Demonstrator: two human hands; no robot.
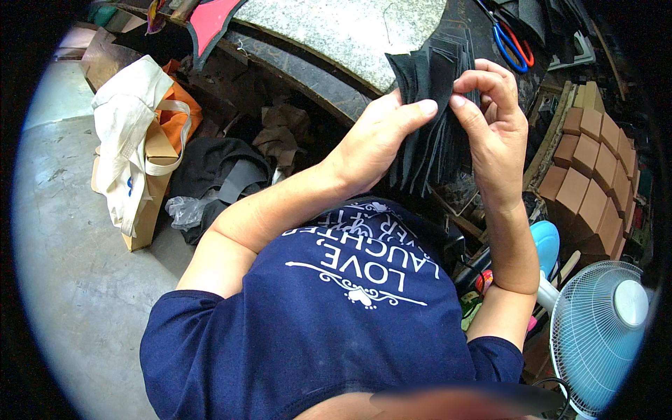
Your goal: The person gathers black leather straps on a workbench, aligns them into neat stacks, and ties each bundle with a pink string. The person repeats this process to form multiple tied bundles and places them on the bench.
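Observation:
A thick stack of thin black sheets (424, 78), like cut leather or cloth pieces, is held up in front of me above the near edge of the work table. My left hand (378, 136) grips the stack from its left side, with the thumb pressed across the front sheet and the other fingers hidden behind. At the right side, my right hand (498, 122) has thumb and index finger pinched together on the edge of the black sheets. Lower down, the sheets fan slightly apart.
The table holds a pale speckled board (336, 28), blue-and-red-handled scissors (511, 43) and a pink-and-black piece (208, 26). Brown boxes (588, 168) are stacked at the right, above a blue fan (595, 336). Left, a white cloth bag (133, 119) stands near dark scraps (217, 168).

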